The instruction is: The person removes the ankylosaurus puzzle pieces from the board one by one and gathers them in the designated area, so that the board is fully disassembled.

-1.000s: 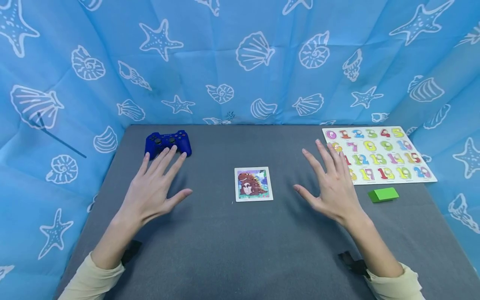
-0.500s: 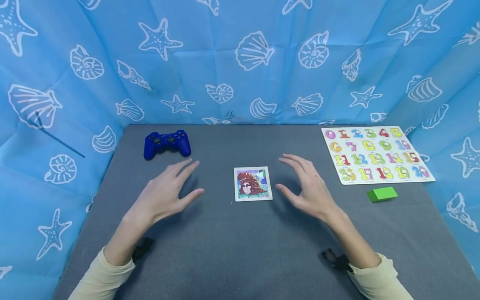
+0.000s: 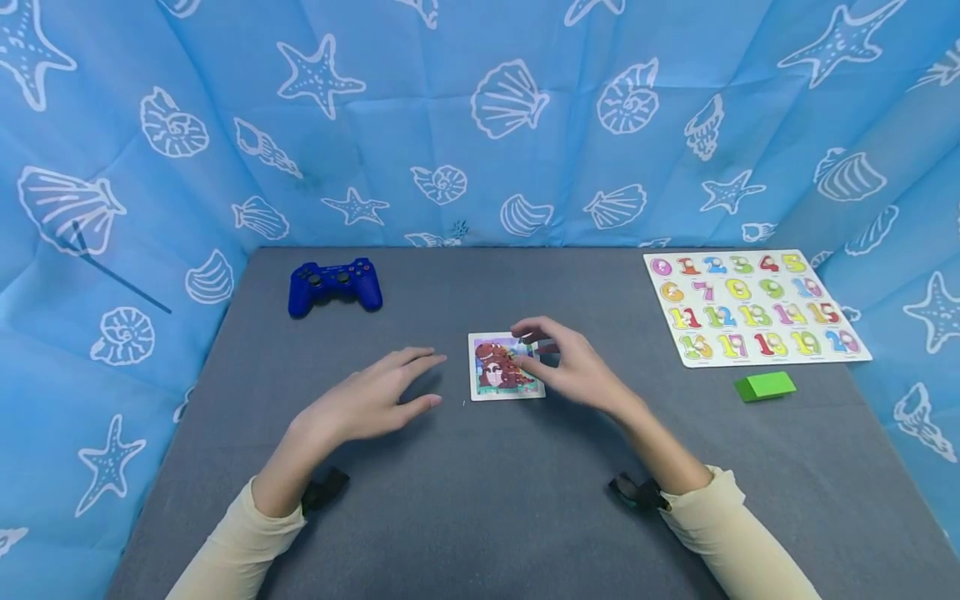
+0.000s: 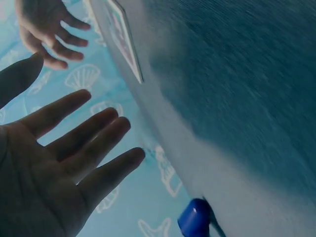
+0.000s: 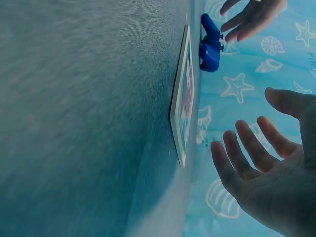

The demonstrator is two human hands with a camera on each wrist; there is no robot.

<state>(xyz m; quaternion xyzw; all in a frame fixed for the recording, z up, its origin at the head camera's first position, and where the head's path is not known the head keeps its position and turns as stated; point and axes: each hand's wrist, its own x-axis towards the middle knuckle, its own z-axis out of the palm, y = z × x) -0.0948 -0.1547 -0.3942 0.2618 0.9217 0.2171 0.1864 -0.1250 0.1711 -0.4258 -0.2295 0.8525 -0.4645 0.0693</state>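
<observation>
A small square picture puzzle (image 3: 491, 367) in a white frame, showing a brown dinosaur, lies flat in the middle of the table. Over its right edge hovers my right hand (image 3: 573, 367), fingers loosely bent and holding nothing; the right wrist view shows a gap between that hand (image 5: 271, 168) and the puzzle (image 5: 183, 103). To the puzzle's left, my left hand (image 3: 371, 396) is held above the table with relaxed fingers pointing toward it. Nothing is in the left palm (image 4: 44, 173) in the left wrist view.
A blue game controller (image 3: 335, 286) lies at the back left of the grey table (image 3: 465, 500). At the back right is a white number board (image 3: 757, 308), with a green block (image 3: 766, 386) in front of it. A blue seashell curtain (image 3: 480, 125) hangs behind.
Both hands have moved inward toward the puzzle, the left one away from the controller and the right one away from the number board. The objects on the table have stayed put.
</observation>
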